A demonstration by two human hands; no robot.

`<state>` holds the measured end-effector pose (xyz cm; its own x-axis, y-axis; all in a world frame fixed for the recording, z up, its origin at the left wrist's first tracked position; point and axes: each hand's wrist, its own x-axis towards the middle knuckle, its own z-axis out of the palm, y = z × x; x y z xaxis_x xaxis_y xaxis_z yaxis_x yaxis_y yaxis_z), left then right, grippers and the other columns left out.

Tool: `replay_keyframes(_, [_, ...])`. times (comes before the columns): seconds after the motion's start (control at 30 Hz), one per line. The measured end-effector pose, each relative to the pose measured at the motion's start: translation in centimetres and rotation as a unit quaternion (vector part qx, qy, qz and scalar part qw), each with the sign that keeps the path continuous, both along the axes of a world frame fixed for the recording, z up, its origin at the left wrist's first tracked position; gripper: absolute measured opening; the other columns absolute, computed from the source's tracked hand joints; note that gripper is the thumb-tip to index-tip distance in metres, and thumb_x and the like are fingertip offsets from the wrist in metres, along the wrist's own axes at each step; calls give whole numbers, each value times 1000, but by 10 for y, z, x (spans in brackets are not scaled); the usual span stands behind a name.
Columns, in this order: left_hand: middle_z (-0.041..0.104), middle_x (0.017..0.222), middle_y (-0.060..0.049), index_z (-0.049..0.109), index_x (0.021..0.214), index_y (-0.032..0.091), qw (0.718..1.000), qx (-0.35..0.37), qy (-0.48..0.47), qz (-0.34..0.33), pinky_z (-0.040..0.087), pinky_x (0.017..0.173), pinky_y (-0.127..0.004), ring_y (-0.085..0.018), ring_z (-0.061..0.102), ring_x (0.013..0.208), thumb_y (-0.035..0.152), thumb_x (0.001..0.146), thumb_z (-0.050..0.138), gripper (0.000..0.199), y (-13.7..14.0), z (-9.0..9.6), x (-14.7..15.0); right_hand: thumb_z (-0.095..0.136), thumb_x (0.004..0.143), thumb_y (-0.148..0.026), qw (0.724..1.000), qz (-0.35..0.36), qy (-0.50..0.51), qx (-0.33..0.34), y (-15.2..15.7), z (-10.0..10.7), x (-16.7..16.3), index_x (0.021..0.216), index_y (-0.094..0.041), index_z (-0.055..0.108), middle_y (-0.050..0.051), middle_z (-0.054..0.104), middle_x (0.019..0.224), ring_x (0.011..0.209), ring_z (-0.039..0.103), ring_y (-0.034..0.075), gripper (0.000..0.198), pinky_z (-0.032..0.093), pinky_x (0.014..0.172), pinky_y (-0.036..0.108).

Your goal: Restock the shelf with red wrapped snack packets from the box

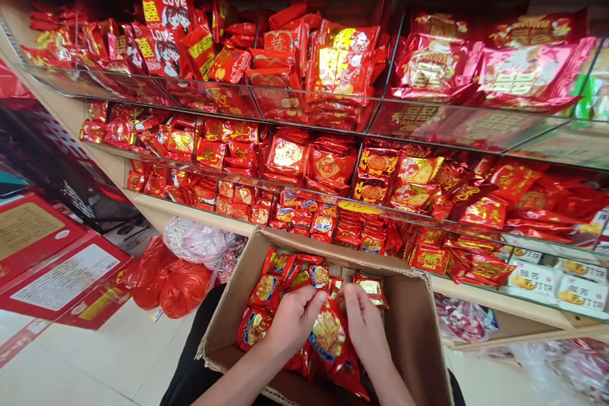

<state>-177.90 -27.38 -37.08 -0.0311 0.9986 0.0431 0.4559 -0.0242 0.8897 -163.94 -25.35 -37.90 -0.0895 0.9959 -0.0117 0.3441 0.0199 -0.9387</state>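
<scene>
My left hand (pixel 299 317) and my right hand (pixel 364 317) are both over an open cardboard box (pixel 413 323) that rests at my lap. Between them is a red snack packet (pixel 329 333) with a picture of yellow food on its front. The fingers of each hand are pinched at the packet's upper edge, one hand on either side. Several similar red snack packets (pixel 264 292) lie in the box to the left, and another packet (pixel 373 288) lies behind my right hand. My hands and forearms hide part of the box's contents.
A shelf unit (pixel 228 223) full of red wrapped sweets stands just beyond the box. Red plastic bags (pixel 178 285) and a clear bag (pixel 197 241) sit on the floor at left. Red cartons (pixel 66 273) stand farther left. A bag of sweets (pixel 464 317) is under the shelf at right.
</scene>
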Motion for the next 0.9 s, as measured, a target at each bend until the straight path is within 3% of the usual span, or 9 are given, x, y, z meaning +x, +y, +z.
replay_keyframes(0.1, [36,56,5,42,62,18,992,30,-48,115,30,52,-20,-9,35,55,39,84,34,32,-1,-6,8,37,76,-59,992,-58,93,-64,0,-2,-2,69,-18,51,0,55,63,62,50,15,43,39,57,23])
replay_keyframes(0.23, [39,61,4,45,69,18,990,39,-90,98,33,56,-20,-10,37,58,39,83,37,26,1,0,11,42,73,-58,977,-75,167,-105,0,-8,-6,69,-17,53,0,57,61,57,50,14,43,40,54,23])
replay_keyframes(0.4, [33,59,5,40,64,18,991,13,-126,47,31,54,-19,-9,33,57,40,82,38,29,6,5,6,40,73,-61,988,-95,99,-71,2,-11,-6,70,-15,56,2,58,62,58,51,15,48,39,54,24])
replay_keyframes(0.63, [32,56,6,34,62,19,989,28,-123,82,28,50,-19,-8,31,53,40,84,35,30,2,-14,5,24,71,-71,991,-123,9,-51,3,-14,-10,68,-15,58,7,62,61,55,55,18,66,41,53,26])
replay_keyframes(0.8, [32,54,6,35,59,19,988,28,-127,87,28,49,-19,-8,30,51,45,82,36,34,0,-12,-1,26,72,-70,988,-137,-60,32,0,-13,-7,78,-15,62,11,64,71,63,59,21,66,42,57,28])
replay_keyframes(0.9, [32,53,6,36,58,19,984,21,-152,87,29,48,-19,-8,30,50,48,79,39,37,-2,-7,0,28,74,-66,989,-138,-26,40,-2,-8,-5,75,-15,61,10,64,70,65,58,20,60,43,60,27])
